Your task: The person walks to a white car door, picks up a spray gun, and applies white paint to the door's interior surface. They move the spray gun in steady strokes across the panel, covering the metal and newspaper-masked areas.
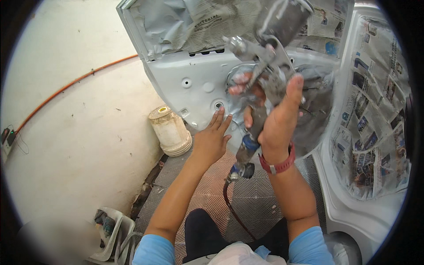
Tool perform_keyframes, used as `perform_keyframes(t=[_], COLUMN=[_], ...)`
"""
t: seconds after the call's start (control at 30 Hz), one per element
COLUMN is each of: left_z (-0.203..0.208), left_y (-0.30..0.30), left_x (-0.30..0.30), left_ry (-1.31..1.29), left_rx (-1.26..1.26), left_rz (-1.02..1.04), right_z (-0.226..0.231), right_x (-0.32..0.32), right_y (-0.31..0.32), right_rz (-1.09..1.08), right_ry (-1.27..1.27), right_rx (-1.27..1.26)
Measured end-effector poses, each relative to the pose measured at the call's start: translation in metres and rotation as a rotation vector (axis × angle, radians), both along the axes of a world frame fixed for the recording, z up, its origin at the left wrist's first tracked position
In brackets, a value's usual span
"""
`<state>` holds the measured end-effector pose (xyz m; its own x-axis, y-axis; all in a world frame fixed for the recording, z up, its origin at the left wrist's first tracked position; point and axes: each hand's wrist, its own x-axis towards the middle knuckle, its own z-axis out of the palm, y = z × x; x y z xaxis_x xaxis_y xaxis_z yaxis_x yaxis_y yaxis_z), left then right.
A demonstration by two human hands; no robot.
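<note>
My right hand [282, 121] grips a spray gun [274, 84] by its handle, and a red band circles that wrist. The gun's grey paint cup [285, 22] sits at the top, with the nozzle end pointing left. From the handle's base, a blue fitting leads to a dark air hose [229, 201] running down to the floor. My left hand [210, 141] has its fingers stretched out at the lower edge of a pale grey car door [170, 81], near a round hole. Whether the fingertips press on the panel, I cannot tell. Newspaper [176, 26] masks the door's window area.
A stained white bucket [171, 132] stands between door and wall. An orange hose [75, 81] runs along the wall [79, 145]. At right is the newspaper-masked car body [329, 194]. A white container [117, 225] sits lower left on the ribbed floor mat [176, 176].
</note>
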<state>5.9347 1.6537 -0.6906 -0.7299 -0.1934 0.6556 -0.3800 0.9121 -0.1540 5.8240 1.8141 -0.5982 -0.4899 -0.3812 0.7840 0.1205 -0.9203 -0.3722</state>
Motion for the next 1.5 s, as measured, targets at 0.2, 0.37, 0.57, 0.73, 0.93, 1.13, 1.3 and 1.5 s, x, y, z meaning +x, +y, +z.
perform_keyframes(t=[0.2, 0.37, 0.57, 0.73, 0.93, 1.13, 1.3, 1.5], left_z=[-0.002, -0.014, -0.013, 0.005, 0.016, 0.027, 0.029, 0.022], left_y=[-0.026, -0.069, -0.07, -0.059, -0.052, -0.036, -0.034, -0.045], left_x=[0.005, -0.004, 0.008, 0.013, 0.013, 0.012, 0.013, 0.011], left_ry=[-0.174, 0.073, -0.091, -0.158, -0.158, -0.263, -0.302, -0.318], left_rx=[0.112, 0.369, 0.137, 0.077, 0.196, 0.326, 0.302, 0.354], left_rz=[0.084, -0.294, -0.153, -0.142, -0.095, 0.013, -0.023, 0.072], right_z=[0.038, 0.058, 0.077, 0.083, 0.082, 0.077, 0.078, 0.085], right_x=[0.03, 0.046, 0.032, 0.021, 0.029, 0.035, 0.035, 0.036], right_y=[-0.013, -0.022, -0.028, -0.029, -0.039, -0.039, -0.038, -0.035], right_rz=[-0.04, -0.007, -0.078, -0.115, -0.036, 0.09, 0.078, 0.058], right_ry=[0.102, 0.131, 0.093, 0.077, 0.144, 0.249, 0.258, 0.12], right_rx=[0.02, -0.033, -0.147, -0.218, -0.101, -0.028, -0.004, -0.03])
